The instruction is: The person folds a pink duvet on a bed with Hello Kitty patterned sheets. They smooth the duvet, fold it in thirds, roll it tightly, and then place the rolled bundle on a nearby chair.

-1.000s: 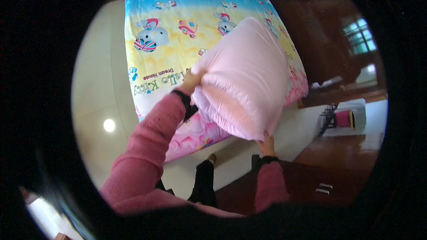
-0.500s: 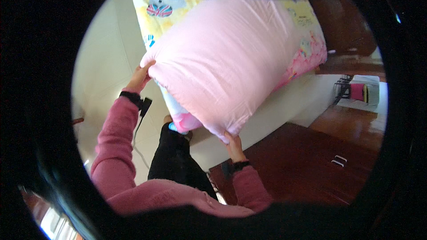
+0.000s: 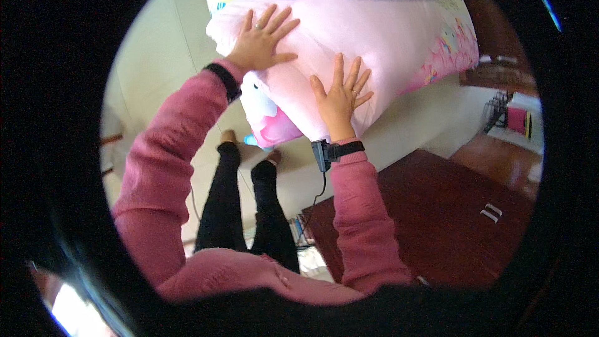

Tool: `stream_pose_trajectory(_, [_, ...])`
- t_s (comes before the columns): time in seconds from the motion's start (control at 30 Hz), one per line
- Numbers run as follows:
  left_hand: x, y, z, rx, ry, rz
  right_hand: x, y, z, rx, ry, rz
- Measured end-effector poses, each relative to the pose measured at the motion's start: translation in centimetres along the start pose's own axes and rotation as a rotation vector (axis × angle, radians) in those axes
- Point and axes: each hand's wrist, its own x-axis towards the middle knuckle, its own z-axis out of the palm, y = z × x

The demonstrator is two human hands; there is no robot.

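Note:
A plump pink pillow [image 3: 368,28] lies across a bed cover [image 3: 277,126] printed with cartoon figures in pink, white and yellow. Flat on the pillow's left part rests my left hand [image 3: 259,43], its fingers spread. My right hand [image 3: 342,97] is splayed on the near part of the pillow, lower and to the right, also holding nothing. Each wrist carries a black strap; a small black device [image 3: 322,155] with a cable sits at the right one. The pillow's far edge is cut off by the view's rim.
Beneath the cover's near corner are my feet [image 3: 229,136] on pale floor tiles [image 3: 156,87]. A dark red-brown wooden surface [image 3: 424,212] with two small white pieces [image 3: 491,213] lies at the right. Beyond it stands a black rack [image 3: 496,112] beside a pink item [image 3: 516,120].
Both hands have let go of the pillow's near corners and moved up onto its top, fingers spread. The pillow now lies flatter and farther forward on the cover.

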Motion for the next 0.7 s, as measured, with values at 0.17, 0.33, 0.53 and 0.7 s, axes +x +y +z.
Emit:
stream_pose_trajectory(0.17, [-1.8, -4.8, 6.6, -0.084, 0.113, -0.066, 0.3, -0.3, 4.7, -0.228, 0.045, -0.065])
stream_pose_trajectory(0.33, [-5.2, -9.2, 9.9, -0.384, 0.481, -0.407, -1.0, 0.1, 6.0, -0.224, -0.024, -0.032])
stream_pose_trajectory(0.53, [-15.4, -8.1, 13.1, -0.715, 0.199, -1.185, -1.3, 0.6, 0.7, -0.083, -0.120, -0.159])
stream_pose_trajectory(0.7, [-17.4, 1.2, 16.4, -1.655, 0.200, -1.116, 2.4, -4.2, -0.1, -0.121, -0.209, -0.408])
